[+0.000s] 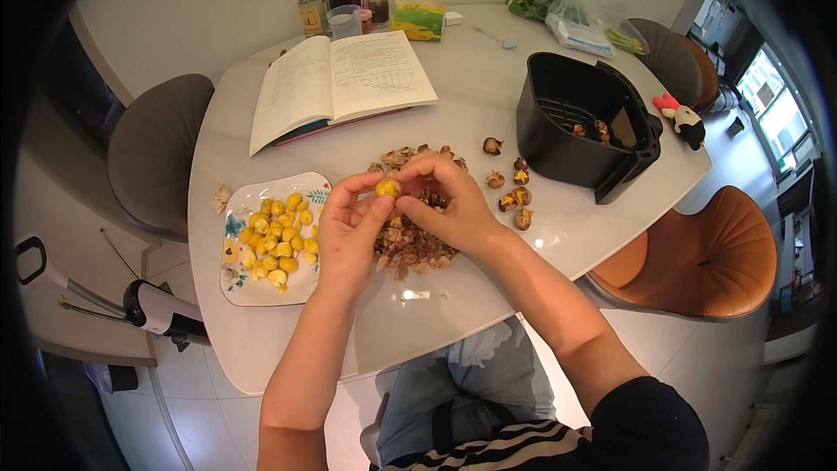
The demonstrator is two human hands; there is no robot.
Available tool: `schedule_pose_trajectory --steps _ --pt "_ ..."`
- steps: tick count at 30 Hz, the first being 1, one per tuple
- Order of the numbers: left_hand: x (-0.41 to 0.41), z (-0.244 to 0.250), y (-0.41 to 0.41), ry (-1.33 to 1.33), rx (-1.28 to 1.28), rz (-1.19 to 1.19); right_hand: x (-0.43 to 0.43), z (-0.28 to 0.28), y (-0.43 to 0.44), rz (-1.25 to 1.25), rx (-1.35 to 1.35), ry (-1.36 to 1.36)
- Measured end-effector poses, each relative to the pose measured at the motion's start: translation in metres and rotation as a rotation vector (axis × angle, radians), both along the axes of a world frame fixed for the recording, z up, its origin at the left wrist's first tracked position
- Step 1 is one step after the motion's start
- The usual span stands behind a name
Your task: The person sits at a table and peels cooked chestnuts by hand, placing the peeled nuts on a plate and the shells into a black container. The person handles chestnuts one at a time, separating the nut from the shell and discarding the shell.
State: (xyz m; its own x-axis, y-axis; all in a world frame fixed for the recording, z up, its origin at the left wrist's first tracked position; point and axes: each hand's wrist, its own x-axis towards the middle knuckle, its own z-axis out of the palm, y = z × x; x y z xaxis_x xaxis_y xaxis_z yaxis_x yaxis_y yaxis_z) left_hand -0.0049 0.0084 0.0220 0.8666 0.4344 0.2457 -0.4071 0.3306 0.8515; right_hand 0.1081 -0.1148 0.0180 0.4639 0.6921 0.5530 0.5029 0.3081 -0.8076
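A yellow chestnut (387,188), largely peeled, is held above the table between the fingertips of both hands. My left hand (351,229) pinches it with thumb and fingers. From the other side, my right hand (451,203) has its index finger and thumb at the nut; the exact contact is hard to make out. Beneath the hands lies a heap of brown chestnut shells (412,245), partly hidden by them. To the left, a patterned white plate (252,294) carries many peeled chestnuts (278,235). Several unpeeled chestnuts (521,196) with split shells lie right of the heap.
A black air-fryer basket (556,150) with a few chestnuts inside stands at right. Behind the plate lies an open book (373,75). Bottles (314,3), a tissue pack (418,16) and bagged greens (575,19) line the back. Chairs (713,261) flank the table.
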Motion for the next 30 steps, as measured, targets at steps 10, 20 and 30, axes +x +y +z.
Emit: schedule_pose_trajectory --steps 10,20,30 --pt "0.001 -0.012 0.003 -0.074 0.097 0.009 -0.004 0.006 0.0 -0.156 0.101 -0.193" --pt "0.002 -0.013 -0.005 -0.057 0.062 0.037 -0.006 0.001 0.001 -0.214 0.066 -0.169" --pt "0.003 -0.011 0.0 -0.104 0.277 0.116 -0.004 0.007 0.0 -0.209 0.074 -0.179"
